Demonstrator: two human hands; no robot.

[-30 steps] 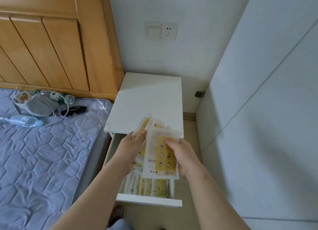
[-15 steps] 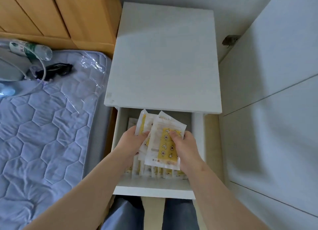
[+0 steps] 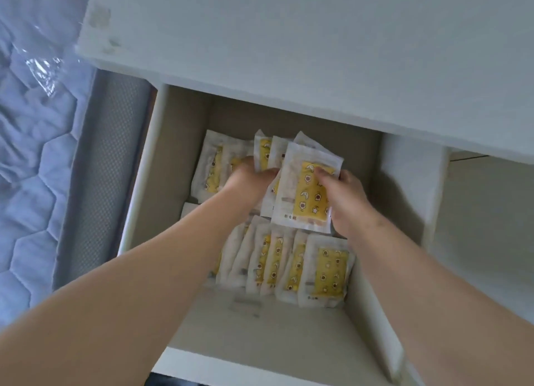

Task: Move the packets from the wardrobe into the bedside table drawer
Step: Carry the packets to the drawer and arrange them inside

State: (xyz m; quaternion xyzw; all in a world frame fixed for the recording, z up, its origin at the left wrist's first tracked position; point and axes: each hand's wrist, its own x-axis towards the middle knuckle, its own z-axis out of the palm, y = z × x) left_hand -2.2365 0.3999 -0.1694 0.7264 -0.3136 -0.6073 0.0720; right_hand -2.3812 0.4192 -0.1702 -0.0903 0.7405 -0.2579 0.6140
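The person holds a fanned bundle of packets down inside the open drawer of the bedside table. It hangs over the drawer's rear half, which is likely where this batch is meant to land, since the front half is taken. The left hand curls round the bundle's left edge and its rear packets. The right hand grips the right edge, its thumb pressed on the yellow printed face of the front packet; its other fingers are mostly hidden behind the bundle, so how they lie cannot be told. Clamping from both sides appears to keep the slippery sleeves, at least 4 of them, squared up so they go down together rather than slide apart. Inside the drawer, a front row of packets, roughly 6, stands on edge, each leaning on its neighbour. That upright filing looks chosen to save room. Behind the left hand, the rear-left packets lean or lie near the back wall, just beside the bundle; whether they touch it cannot be told. To the left of the table lies a quilted mattress with a crumpled clear plastic wrapper on it.
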